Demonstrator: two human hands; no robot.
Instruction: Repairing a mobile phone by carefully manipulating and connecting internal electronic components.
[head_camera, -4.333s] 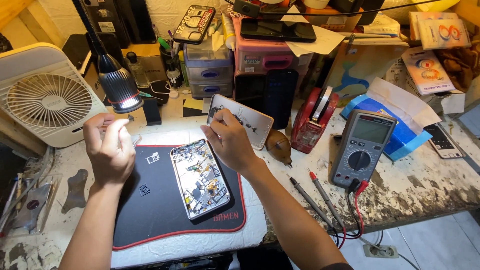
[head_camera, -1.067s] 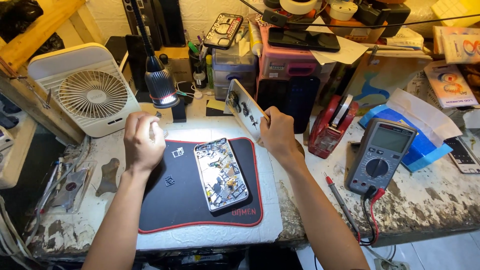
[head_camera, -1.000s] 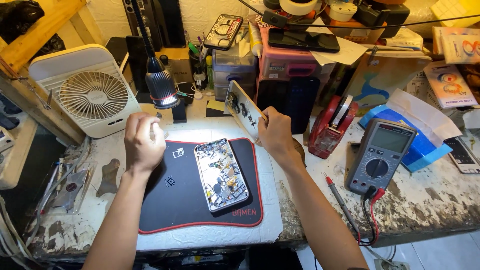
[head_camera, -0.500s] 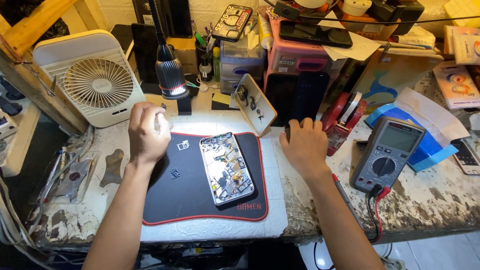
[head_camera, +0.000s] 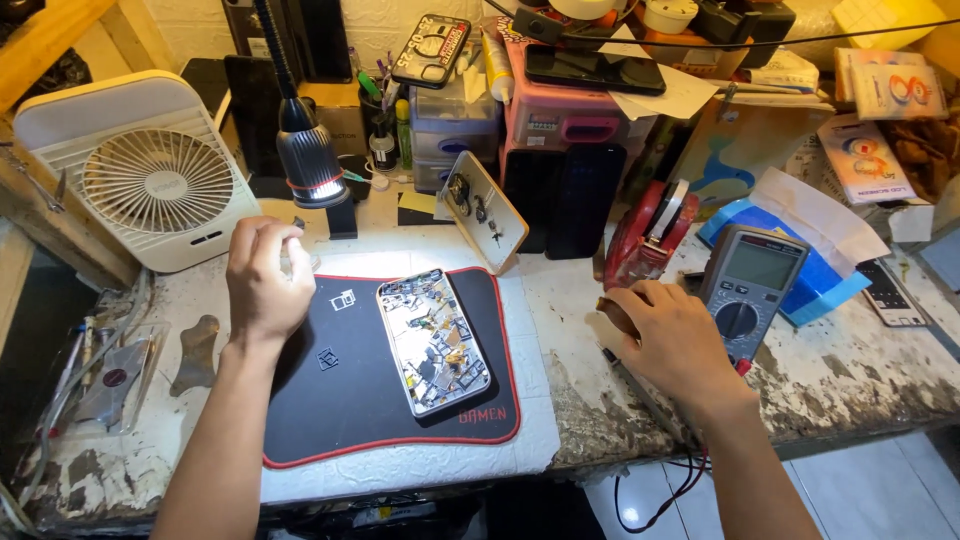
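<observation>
1. The opened phone (head_camera: 433, 340) lies flat, insides up, on the black mat (head_camera: 330, 420) in the middle of the table (head_camera: 850, 370). Neither hand touches it.
2. Its back cover (head_camera: 487, 212) leans upright at 1 o'clock from the phone, against the boxes behind.
3. The left hand (head_camera: 265, 285) is at 10 o'clock from the phone, under the lamp (head_camera: 310, 165) and beside the fan (head_camera: 150, 185). Its fingers are curled and pinched together, perhaps on a small part. The view is too poor to tell what, if anything, they hold.
4. The right hand (head_camera: 675, 340) rests palm down at 3 o'clock from the phone, off the mat. Its fingers bend over a small brown thing (head_camera: 612, 312), touching it. Whether they grip it cannot be told.
5. The multimeter (head_camera: 752, 290) is just beside that hand at 2 o'clock, the red tape holder (head_camera: 645, 235) at 12 o'clock, and a probe (head_camera: 640, 385) lies under the wrist.
6. Judged from this, the step in hand is fetching: the board is exposed, and both hands are away among the tools and parts.
7. A next move would call for a firm hold on the thing by the right hand, then a careful approach to the bare board from 3 o'clock, clear of the leaning cover.
</observation>
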